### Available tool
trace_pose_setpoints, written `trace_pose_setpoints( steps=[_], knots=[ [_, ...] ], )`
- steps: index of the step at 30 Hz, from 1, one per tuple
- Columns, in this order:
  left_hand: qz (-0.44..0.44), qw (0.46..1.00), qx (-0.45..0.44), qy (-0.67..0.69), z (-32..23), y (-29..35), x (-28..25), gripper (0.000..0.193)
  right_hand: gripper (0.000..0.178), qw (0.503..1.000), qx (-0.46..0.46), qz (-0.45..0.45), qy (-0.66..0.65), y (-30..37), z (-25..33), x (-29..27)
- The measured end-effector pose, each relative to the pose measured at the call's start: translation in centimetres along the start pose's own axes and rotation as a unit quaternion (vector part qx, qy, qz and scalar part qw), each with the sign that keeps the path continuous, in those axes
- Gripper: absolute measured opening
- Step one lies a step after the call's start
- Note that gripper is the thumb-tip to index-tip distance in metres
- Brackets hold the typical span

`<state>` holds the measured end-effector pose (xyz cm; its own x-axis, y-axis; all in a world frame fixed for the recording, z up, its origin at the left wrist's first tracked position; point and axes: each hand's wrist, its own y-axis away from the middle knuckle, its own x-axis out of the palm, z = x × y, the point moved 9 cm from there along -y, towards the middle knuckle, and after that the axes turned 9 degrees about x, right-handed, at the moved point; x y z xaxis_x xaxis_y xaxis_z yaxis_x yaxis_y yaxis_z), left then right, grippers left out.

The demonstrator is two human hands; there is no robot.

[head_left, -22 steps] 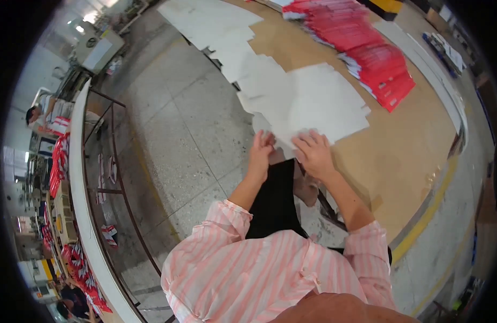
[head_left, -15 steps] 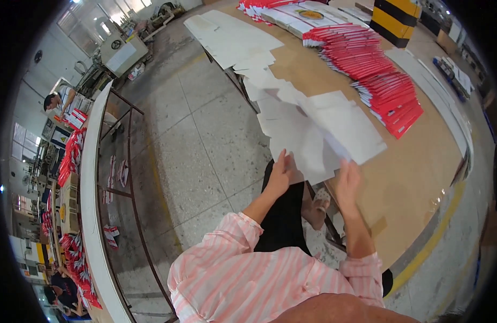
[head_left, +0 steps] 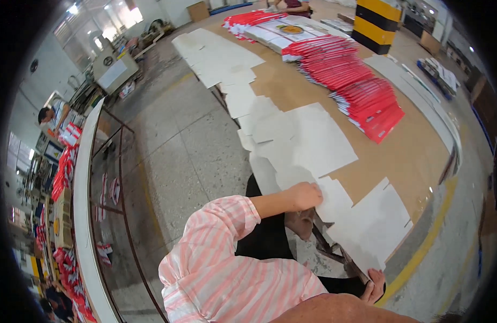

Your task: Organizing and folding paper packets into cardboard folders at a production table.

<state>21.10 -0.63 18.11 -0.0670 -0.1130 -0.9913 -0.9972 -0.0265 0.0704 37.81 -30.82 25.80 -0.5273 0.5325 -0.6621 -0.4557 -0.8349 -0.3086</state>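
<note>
Left hand [head_left: 306,196] curled, right hand [head_left: 374,285] bent by a white sheet [head_left: 372,222] slanting lengthwise toward far right, grips I can't tell

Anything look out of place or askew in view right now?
Yes: several red-and-white pieces lie on the floor below the long white tabletop at left, odd because similarly coloured items sit up on the brown tabletop. The white sheets there also overlap unevenly.

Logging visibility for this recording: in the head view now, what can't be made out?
In the head view:
Left hand: fingertips hidden under the curled hand.
Right hand: forearm hidden by the wearer's body.
Far co-worker: head cut off by the upper edge.
Red packages: print too small to read.
</note>
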Motion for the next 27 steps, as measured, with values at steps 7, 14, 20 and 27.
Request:
trace_pose_setpoints(
  steps=[7, 14, 20, 27],
  knots=[
    [0.015, 0.994, -0.062, 0.093, -0.5, -8.0, 0.3, 0.016, 0.031, 0.990, 0.050, 0.023, 0.131, 4.1, -4.5, 0.4],
    [-0.189, 0.937, 0.191, 0.223, -8.5, -7.8, 0.1, 0.032, 0.060, 0.929, 0.352, -0.053, -0.103, 2.1, -9.7, -0.5],
    [-0.316, 0.935, -0.002, 0.163, -11.7, -9.3, 0.8, 0.034, 0.057, 0.898, 0.187, -0.126, 0.379, -1.6, -7.3, 4.0],
    [-0.293, 0.936, -0.115, 0.154, -3.0, -5.8, -0.4, 0.033, 0.101, 0.846, 0.515, -0.136, -0.003, 5.6, -13.0, -0.6]
  ],
)
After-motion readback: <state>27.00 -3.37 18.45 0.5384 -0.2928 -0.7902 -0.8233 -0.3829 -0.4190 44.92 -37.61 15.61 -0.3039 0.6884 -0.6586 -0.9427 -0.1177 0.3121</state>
